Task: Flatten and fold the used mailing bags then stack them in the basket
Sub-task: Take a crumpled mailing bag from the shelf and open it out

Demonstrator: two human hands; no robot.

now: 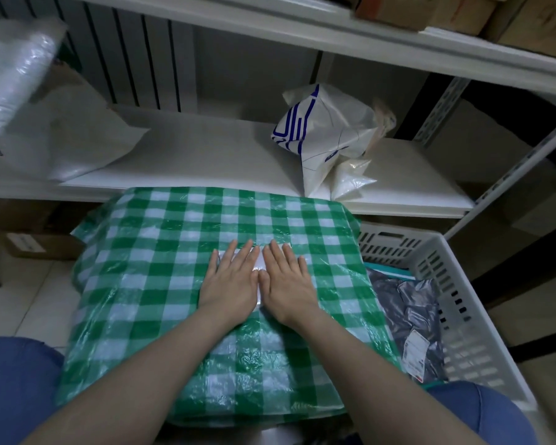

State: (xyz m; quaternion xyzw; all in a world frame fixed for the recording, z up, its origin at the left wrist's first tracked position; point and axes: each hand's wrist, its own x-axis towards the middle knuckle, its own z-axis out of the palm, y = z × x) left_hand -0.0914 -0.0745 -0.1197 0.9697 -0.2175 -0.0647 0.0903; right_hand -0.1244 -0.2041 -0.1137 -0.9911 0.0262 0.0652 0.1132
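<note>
Pressing a green-and-white checked mailing bag [174, 268] flat with both hands, a person faces a white shelf [222, 155].

The left hand [230, 285] and right hand [288, 285] lie side by side at the bag's middle, palms down on a shiny pale label [258, 263], fingers straight and gripping nothing. The bag's far edge meets the shelf's front edge, and its right edge overlaps the left rim of a white slotted basket [463, 316]. Crumpled grey mailing bags [408, 303] lie inside the basket. A crumpled white bag with blue print [328, 133] stands near the shelf's right end, and flat white mailers [71, 136] lie at its left end.
</note>
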